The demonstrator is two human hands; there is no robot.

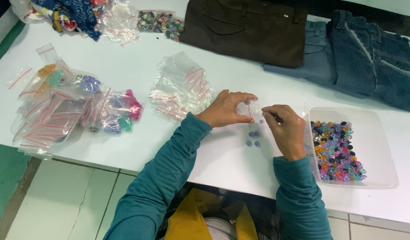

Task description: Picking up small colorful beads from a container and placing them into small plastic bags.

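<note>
Holding a small clear zip bag (254, 111) between both hands, you are working at the white tabletop (222, 164).

Your left hand (227, 109) is pinching the bag's left edge with curled fingers, and your right hand (285, 129) is pinching its right side, fingers closed. Four purple beads (254, 138) are lying just near of the bag, between your hands. A clear tub of mixed beads (347, 146) is sitting right of them, empty zip bags (182, 86) left.

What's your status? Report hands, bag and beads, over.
Left hand and right hand pinch a small clear zip bag. Purple beads loose on table below. Bead tub right; nothing blocking.
</note>
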